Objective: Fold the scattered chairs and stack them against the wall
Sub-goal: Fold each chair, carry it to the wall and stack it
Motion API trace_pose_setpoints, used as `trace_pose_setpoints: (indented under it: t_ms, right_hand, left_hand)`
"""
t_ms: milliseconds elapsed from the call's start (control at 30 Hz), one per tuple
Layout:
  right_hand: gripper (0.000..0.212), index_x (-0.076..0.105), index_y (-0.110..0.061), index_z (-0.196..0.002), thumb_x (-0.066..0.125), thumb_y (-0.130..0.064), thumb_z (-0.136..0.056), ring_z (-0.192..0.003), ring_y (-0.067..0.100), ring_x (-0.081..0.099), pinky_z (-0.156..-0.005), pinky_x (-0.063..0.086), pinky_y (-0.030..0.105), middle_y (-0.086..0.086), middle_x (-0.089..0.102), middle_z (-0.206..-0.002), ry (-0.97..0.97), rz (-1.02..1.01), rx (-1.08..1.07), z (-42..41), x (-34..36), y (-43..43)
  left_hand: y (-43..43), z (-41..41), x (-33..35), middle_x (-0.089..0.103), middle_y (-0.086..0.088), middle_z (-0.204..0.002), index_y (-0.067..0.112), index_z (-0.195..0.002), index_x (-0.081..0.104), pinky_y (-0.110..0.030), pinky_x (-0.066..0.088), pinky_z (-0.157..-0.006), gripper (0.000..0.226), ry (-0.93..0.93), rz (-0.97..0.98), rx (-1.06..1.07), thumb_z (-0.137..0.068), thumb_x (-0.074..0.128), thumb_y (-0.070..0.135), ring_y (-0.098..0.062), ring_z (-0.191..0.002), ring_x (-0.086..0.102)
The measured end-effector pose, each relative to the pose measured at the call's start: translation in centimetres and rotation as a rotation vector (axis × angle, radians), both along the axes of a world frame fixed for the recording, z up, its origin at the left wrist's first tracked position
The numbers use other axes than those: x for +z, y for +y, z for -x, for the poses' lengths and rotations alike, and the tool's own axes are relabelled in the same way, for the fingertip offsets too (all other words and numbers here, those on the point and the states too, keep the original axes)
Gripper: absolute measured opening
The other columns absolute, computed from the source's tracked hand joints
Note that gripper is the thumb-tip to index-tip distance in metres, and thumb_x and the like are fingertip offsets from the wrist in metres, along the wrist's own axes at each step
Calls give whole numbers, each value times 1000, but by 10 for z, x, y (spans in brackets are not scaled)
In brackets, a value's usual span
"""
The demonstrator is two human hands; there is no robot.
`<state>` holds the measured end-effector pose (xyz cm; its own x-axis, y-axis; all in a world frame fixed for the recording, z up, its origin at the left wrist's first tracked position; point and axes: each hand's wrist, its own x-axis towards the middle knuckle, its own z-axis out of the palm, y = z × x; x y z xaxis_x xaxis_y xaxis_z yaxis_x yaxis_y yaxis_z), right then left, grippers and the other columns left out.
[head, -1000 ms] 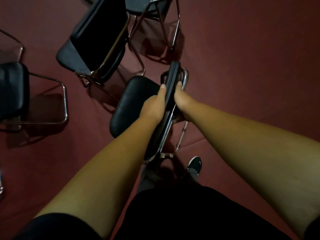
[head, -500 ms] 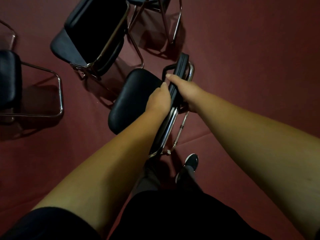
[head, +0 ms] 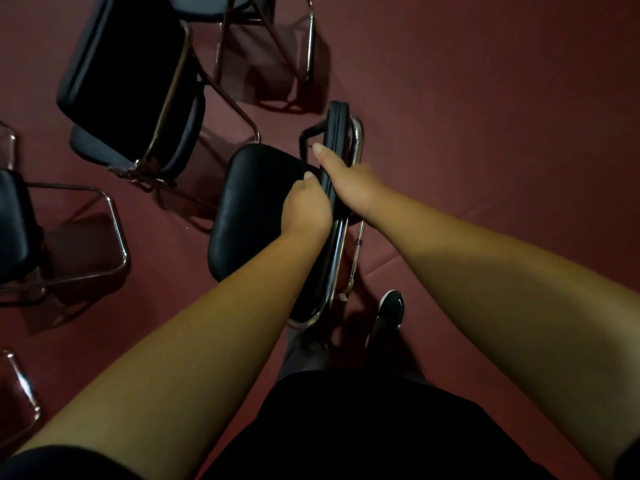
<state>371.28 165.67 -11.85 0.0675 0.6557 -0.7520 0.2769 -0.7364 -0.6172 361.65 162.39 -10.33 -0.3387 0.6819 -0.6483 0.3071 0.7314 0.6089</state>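
Observation:
A black padded folding chair point(head: 249, 206) with a chrome frame stands in front of me on the dark red carpet, its seat out to the left. Its backrest point(head: 337, 133) is seen edge-on from above. My left hand point(head: 306, 209) grips the backrest from the left side, thumb on top. My right hand point(head: 353, 183) holds the backrest from the right, thumb stretched along its top edge. The fingers of both hands are hidden behind the backrest.
A second black chair point(head: 131, 81) stands at the upper left, a third point(head: 14, 223) at the left edge, and another chrome frame point(head: 304, 36) at the top. More chrome tubing point(head: 24, 393) shows at the lower left. My shoe point(head: 393, 304) is just behind the held chair.
The held chair has shifted slightly right and away from me. My right thumb has slid forward along the backrest top, and my left hand has dropped lower on it.

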Motion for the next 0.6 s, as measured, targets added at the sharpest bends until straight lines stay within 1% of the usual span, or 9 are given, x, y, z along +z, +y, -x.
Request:
trace_pose_setpoints:
  t_ms: [100,200,300,333,400,433,467,533,600]
  right_hand:
    - [141,52,-11,-146,56,-109,-44,-109,25,69,-99,56,44,8,67,-130,-9,-24,-76,-28,0,-11]
    - [132,61,-10,-131,59,-108,-42,-92,24,74,-84,61,39,7,74,-112,-21,-35,-142,-57,0,-21]
    - [129,65,-10,-126,56,-110,-44,-92,26,74,-81,61,39,9,75,-110,-60,-43,-139,-89,3,-31]
    - [118,67,-11,-118,57,-107,-51,-91,24,74,-78,60,37,8,75,-105,-73,-59,-140,-99,7,-37]
    - [81,63,-15,-94,63,-93,-72,-82,19,70,-68,55,33,2,69,-88,-118,-122,-161,-121,9,-48]
    - [73,59,-17,-91,64,-88,-77,-81,18,67,-68,53,33,-1,66,-87,-146,-160,-178,-130,9,-53]
    - [74,60,-17,-98,64,-88,-77,-87,19,67,-73,54,35,-1,66,-94,-175,-177,-189,-140,9,-59]
    - [93,59,-12,-123,61,-91,-74,-102,23,66,-86,55,40,3,66,-115,-218,-178,-204,-166,10,-67]
    - [103,56,-9,-137,59,-92,-76,-110,26,64,-91,53,40,5,63,-129,-255,-149,-194,-195,9,-77]
  left_hand:
    - [-10,-31,6,64,-14,-138,7,-140,60,-34,40,-93,57,74,-27,-48,-114,23,41,-30,-124,61]
    - [-20,-62,8,68,-13,-129,8,-130,66,-38,47,-96,58,108,-44,-87,-113,22,42,-29,-113,64]
    - [-32,-94,11,71,-12,-122,9,-123,69,-43,51,-97,58,127,-46,-96,-113,24,44,-30,-108,65]
    - [-35,-106,11,71,-12,-122,8,-123,69,-42,51,-97,58,129,-48,-100,-113,24,43,-32,-109,66]
    - [-43,-129,9,71,-11,-121,7,-123,69,-38,48,-90,58,131,-51,-118,-113,24,42,-30,-106,66]
    - [-46,-138,8,71,-10,-119,6,-123,69,-35,45,-85,57,135,-50,-127,-114,24,41,-26,-100,64]
    - [-49,-147,8,72,-10,-116,5,-122,69,-34,43,-81,56,142,-45,-141,-114,25,39,-23,-94,62]
    - [-53,-164,4,71,-10,-109,2,-117,69,-32,41,-76,52,149,-37,-238,-115,28,35,-21,-87,58]
    - [-55,-173,2,70,-11,-104,0,-111,69,-31,41,-74,46,129,-25,-415,-114,34,30,-25,-90,63]
